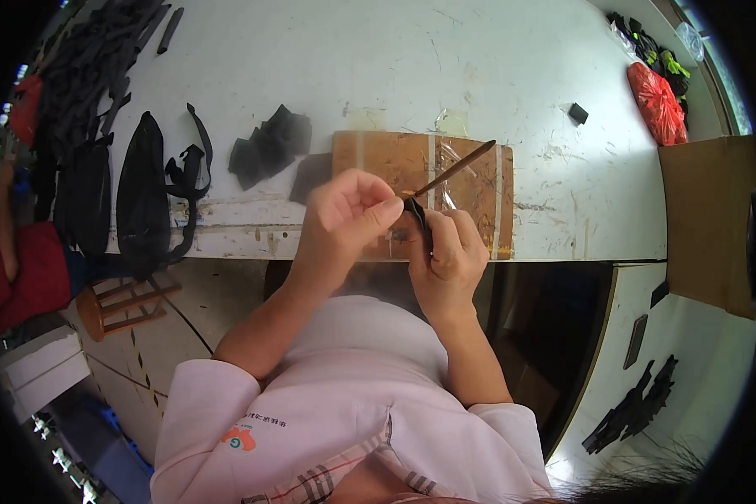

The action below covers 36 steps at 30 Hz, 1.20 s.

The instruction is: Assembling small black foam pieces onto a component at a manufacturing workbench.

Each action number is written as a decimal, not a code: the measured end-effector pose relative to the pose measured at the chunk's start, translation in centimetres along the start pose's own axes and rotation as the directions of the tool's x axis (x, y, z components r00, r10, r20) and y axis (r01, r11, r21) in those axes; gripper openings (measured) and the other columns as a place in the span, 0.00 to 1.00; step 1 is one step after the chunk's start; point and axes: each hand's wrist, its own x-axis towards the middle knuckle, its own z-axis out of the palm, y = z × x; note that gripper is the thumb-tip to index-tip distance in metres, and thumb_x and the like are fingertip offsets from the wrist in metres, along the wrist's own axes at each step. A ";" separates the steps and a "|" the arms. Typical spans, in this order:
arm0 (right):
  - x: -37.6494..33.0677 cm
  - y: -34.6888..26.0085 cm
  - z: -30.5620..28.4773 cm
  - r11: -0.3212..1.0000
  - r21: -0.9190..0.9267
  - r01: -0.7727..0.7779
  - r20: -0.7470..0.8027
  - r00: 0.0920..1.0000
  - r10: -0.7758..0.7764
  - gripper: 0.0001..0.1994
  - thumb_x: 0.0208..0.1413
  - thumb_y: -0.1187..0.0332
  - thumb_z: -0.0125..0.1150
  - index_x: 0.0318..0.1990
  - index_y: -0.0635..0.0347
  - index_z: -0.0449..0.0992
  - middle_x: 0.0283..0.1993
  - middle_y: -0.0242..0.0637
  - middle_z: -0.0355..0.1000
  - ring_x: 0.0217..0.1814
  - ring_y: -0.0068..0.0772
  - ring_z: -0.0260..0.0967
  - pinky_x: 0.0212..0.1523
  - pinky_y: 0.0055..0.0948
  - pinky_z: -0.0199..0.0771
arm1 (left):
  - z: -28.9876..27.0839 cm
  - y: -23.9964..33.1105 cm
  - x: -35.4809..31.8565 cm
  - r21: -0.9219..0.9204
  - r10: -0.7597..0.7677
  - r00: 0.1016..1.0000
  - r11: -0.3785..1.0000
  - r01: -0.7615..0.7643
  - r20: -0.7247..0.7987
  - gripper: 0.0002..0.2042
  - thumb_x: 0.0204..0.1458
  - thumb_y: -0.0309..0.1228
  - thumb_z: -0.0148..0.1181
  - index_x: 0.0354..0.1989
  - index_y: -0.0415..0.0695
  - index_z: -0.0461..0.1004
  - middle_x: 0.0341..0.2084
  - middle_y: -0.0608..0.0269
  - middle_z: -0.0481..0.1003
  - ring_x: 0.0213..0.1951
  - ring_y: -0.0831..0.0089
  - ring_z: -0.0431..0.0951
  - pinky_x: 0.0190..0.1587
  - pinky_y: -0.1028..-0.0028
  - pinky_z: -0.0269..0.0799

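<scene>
In front of my chest, both hands meet over a brown board (pixel 381 151) with strips of tape on it. My right hand (pixel 450 267) is closed around a small folded black piece of material (pixel 419 220), which looks like fabric. Thumb and forefinger of my left hand (pixel 351 212) pinch at the upper end of that piece. A thin brown stick (pixel 458 168) slants up to the right from where the fingers meet. Its lower end is hidden there, so I cannot tell whether a hand grips it.
Dark flat pieces (pixel 270 144) lie left of the board, beyond them black bags with straps (pixel 144 189) and a heap of black strips (pixel 84 76). Rightward are a small black square (pixel 578 113), a red plastic bag (pixel 657 105) and a cardboard box (pixel 710 227). A wooden stool (pixel 101 312) and another person's arm (pixel 7 218) are at left.
</scene>
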 end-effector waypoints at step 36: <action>-0.9 1.6 -1.9 -0.518 0.658 -0.547 0.741 0.596 0.310 0.06 0.49 0.72 0.56 0.29 0.66 0.71 0.26 0.36 0.66 0.20 0.16 0.50 0.17 0.14 0.50 | 2.5 -2.5 -1.1 0.043 0.138 0.990 0.989 -0.139 0.015 0.08 0.40 0.14 0.50 0.30 0.37 0.67 0.24 0.66 0.70 0.21 0.90 0.65 0.18 0.87 0.57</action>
